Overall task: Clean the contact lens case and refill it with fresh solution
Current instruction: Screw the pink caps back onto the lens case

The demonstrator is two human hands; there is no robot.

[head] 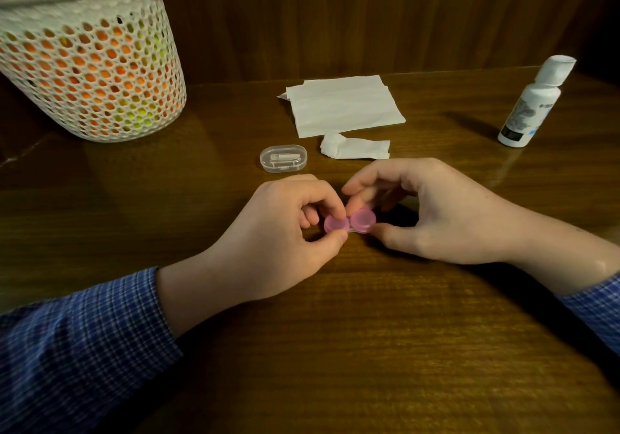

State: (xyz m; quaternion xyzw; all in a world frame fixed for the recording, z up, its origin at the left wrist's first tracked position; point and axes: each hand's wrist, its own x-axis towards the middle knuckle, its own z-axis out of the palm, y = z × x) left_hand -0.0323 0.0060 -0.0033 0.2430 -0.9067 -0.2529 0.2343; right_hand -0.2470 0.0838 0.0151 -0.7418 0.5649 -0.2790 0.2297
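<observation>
A pink contact lens case (pixel 350 221) with two round caps lies on the wooden table (pixel 369 333) between my hands. My left hand (pixel 285 232) pinches the left cap between thumb and forefinger. My right hand (pixel 429 209) holds the right cap, with the thumb at its near edge and fingers curled over its far side. Both caps sit on the case. A white solution bottle (pixel 533 105) with its cap on stands at the far right.
A flat stack of white tissues (pixel 345 105) lies behind the hands, with a crumpled tissue (pixel 355 149) in front of it. A small clear plastic box (pixel 283 158) sits left of that. A white mesh basket (pixel 90 64) with orange and green contents stands far left.
</observation>
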